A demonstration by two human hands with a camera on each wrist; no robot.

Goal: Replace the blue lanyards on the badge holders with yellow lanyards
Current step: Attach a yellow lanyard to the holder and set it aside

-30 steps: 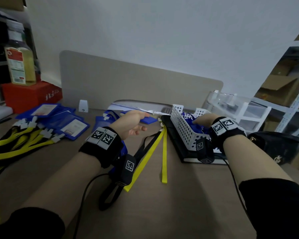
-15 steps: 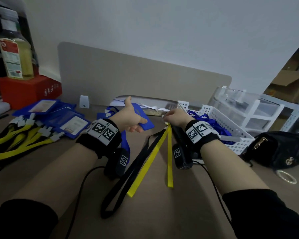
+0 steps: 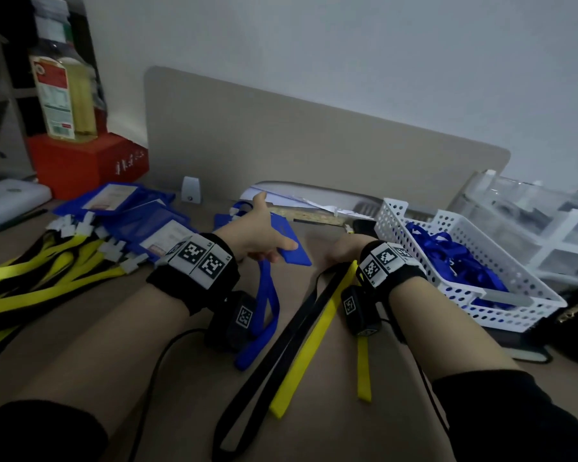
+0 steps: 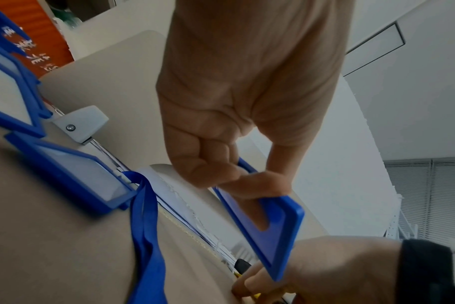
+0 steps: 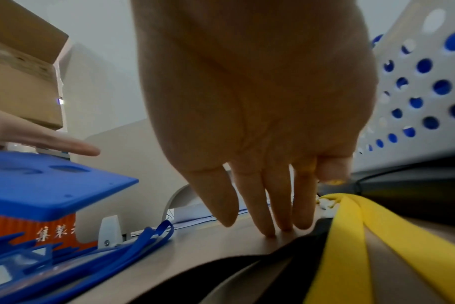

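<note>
A blue badge holder (image 3: 289, 248) is pinched flat between the left hand's (image 3: 259, 236) thumb and curled fingers (image 4: 216, 164), raised off the desk (image 3: 181, 328) and tilted, its plain back up. A blue lanyard (image 3: 264, 311) hangs below that hand. Just below the right hand's (image 3: 342, 253) straight fingers (image 5: 268, 205), whose tips touch the desk, a yellow lanyard (image 3: 304, 351) with a black back lies stretched toward the person. Left of the fingers lies a heap of blue badge holders (image 3: 141, 221) already clipped to yellow lanyards (image 3: 47, 261). Right of them, loose blue lanyards (image 3: 454, 258) fill a white basket (image 3: 501, 305).
</note>
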